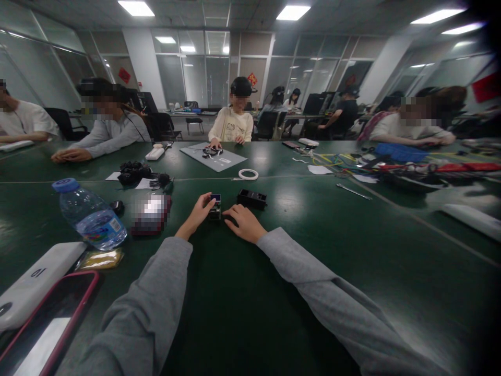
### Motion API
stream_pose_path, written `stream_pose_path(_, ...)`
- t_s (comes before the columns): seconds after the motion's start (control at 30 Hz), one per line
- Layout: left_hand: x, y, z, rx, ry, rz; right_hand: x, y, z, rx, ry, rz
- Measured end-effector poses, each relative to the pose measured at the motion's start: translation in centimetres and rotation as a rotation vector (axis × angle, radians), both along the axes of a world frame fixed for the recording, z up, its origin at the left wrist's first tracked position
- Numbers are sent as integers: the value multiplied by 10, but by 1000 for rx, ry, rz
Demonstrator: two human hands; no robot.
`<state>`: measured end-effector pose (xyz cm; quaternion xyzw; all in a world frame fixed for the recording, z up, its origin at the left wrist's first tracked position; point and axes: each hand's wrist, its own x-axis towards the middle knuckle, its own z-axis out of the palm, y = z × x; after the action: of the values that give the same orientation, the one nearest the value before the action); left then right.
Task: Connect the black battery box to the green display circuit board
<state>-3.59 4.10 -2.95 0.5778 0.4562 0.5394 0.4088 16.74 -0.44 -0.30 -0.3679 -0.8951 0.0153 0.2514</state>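
My left hand (pixel 200 211) is closed around a small electronic device (pixel 215 210), a dark block with a bluish screen-like top, held at the table surface. The thumb lies along its near side. Just to the right, my right hand (pixel 245 222) is low over the table with fingers bent and a little apart, the tips pointing at the device. Whether a fingertip touches it I cannot tell. Behind my right hand lies a black open housing (pixel 252 199) with a hollow interior.
On the left are a water bottle (pixel 92 214), a red-edged phone (pixel 152 214), a pink-framed phone (pixel 50 318) and a white power bank (pixel 39 282). Ahead lie a white ring (pixel 248 174) and black cables (pixel 136 174). A wrench (pixel 353 191) and tangled wires (pixel 344 161) are rightward. Several people sit around.
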Motion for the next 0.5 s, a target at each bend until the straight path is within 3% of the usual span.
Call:
stream_pose_path(0.17, 0, -1, 2, -11, -1, -17, 0, -3, 5, 32, 75, -93)
stream_pose_path(0.37, -1, -5, 6, -53, 10, -38, 8, 3, 8, 204, 287, -413)
stream_pose_path(0.5, -4, -4, 4, -67, 8, -45, 24, 20, -4, 230, 296, -580)
